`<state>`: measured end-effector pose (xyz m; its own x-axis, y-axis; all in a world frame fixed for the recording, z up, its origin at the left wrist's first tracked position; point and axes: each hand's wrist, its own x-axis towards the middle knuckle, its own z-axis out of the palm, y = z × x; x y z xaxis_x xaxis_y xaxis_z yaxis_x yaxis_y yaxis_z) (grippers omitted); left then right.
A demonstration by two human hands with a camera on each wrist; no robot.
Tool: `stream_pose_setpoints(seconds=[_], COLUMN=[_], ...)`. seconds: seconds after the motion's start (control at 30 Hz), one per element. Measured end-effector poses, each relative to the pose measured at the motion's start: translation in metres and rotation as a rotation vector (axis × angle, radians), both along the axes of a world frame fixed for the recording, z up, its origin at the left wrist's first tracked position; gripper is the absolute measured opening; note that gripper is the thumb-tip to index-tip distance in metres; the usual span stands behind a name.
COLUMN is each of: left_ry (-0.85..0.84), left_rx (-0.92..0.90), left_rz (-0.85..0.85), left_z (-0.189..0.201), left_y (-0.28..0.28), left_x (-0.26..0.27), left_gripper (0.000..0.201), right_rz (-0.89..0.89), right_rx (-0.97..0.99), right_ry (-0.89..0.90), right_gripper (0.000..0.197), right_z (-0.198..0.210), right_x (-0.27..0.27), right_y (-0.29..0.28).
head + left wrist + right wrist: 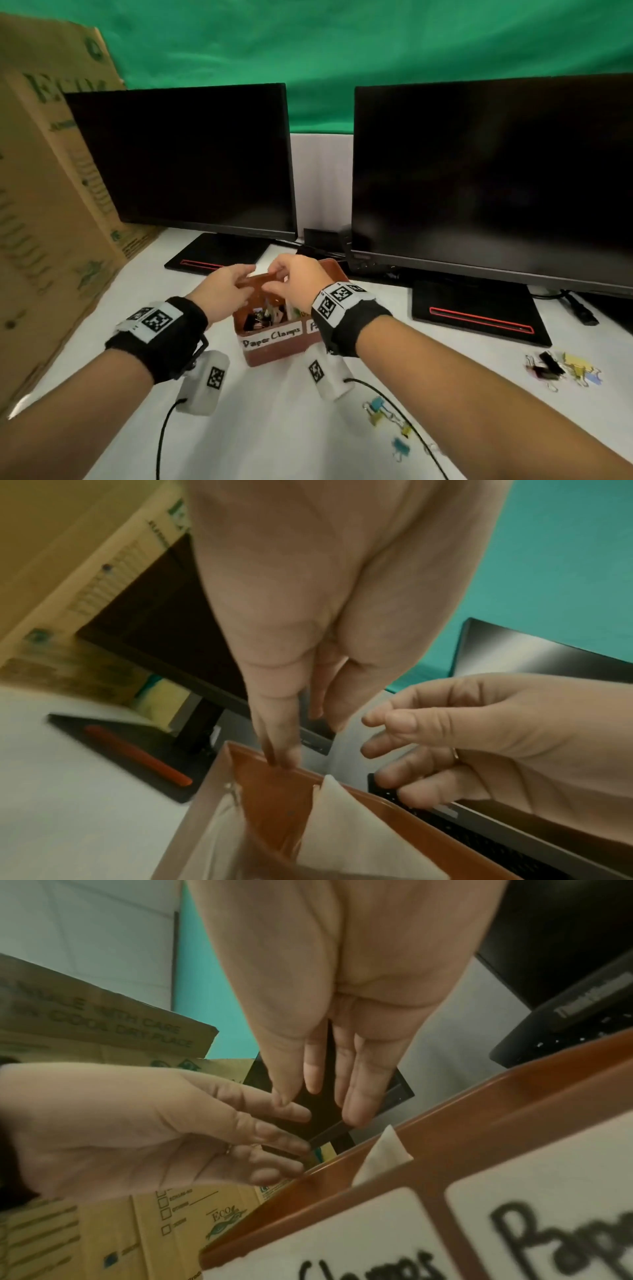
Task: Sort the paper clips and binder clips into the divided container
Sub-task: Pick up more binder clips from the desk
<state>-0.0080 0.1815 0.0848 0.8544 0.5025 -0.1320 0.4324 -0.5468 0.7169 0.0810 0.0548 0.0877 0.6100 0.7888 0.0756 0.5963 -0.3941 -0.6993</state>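
White tabletop [281, 428], green backdrop [342, 51] behind. Left hand [222, 294] and right hand [298, 277] hover close together over far rim of divided container [274, 353]. Left hand fingers [281, 750] straight, tips touching the rim; nothing held. Right hand fingers loosely extended, empty, just beside left. Container: brown, rectangular, smooth plastic-like walls, white divider [383, 1150] inside; sits centre of table betw. two monitor stands. White labels, handwritten: "Paper Clamps" [272, 337]; second label partly hidden, reads "Pap…" in right wrist view. Left compartment holds dark clips, detail blurred. Loose binder clips [561, 368], black/yellow/blue, on table at right; blue and yellow clips [387, 416] nearer, by right forearm. Two dark monitors [191, 161] behind. Cardboard box [41, 205] at left, printed "HANDLE WITH CARE", "ECO".
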Motion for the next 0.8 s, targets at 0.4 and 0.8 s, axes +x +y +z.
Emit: stream_pose_setpoints(seconds=[0.4,0.8], left_ry=[0.135,0.268], left_rx=[0.236,0.256], left_rz=[-0.616,-0.628], left_z=[-0.056,-0.092], left_y=[-0.133,-0.166], left_x=[0.003,0.019], left_gripper=[0.056,0.031], right_rz=[0.091,0.072], right_rx=[-0.685,-0.624], right_ry=[-0.102,-0.05], right_gripper=[0.042,0.023], right_z=[-0.059,-0.081], right_x=[0.002,-0.003], right_y=[-0.177,-0.191])
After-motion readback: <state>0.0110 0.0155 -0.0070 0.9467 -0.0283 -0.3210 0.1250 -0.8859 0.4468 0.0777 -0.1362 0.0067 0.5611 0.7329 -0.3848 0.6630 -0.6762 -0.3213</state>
